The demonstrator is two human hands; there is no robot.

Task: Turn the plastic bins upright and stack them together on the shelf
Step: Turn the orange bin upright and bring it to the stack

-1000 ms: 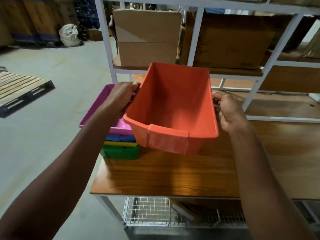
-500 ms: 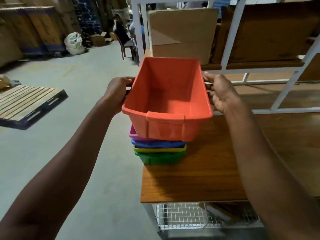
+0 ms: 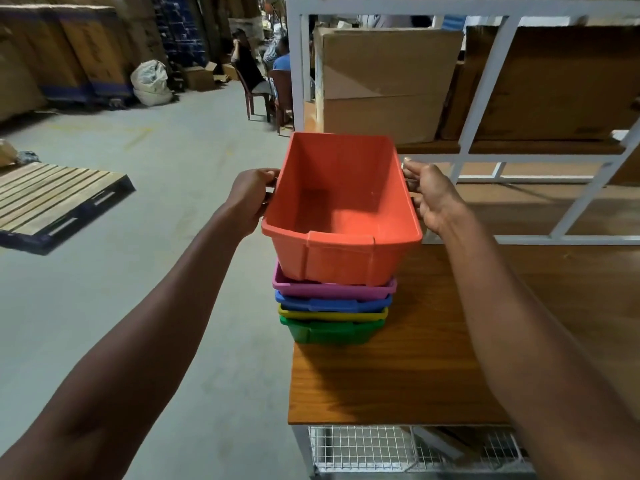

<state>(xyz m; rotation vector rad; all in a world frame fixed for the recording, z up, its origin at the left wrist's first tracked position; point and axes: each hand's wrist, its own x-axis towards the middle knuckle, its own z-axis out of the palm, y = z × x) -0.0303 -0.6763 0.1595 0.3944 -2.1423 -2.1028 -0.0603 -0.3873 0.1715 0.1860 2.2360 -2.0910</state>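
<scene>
done: four bins nested on shelf [image 3: 398, 375] | orange bin [image 3: 341, 209] upright between the fingers, over the pile | left hand [image 3: 251, 199] grips its side | right hand [image 3: 433, 195] loose beside it | left: push it down

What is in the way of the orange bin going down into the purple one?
Nothing visible. The orange bin sits upright right above the purple bin, already starting to nest into the stack, with nothing seen between them.

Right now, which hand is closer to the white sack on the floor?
Left. The left hand grips the orange bin's left side, the side toward the white sack far back on the floor. The right hand is at the bin's other side, farther off.
</scene>
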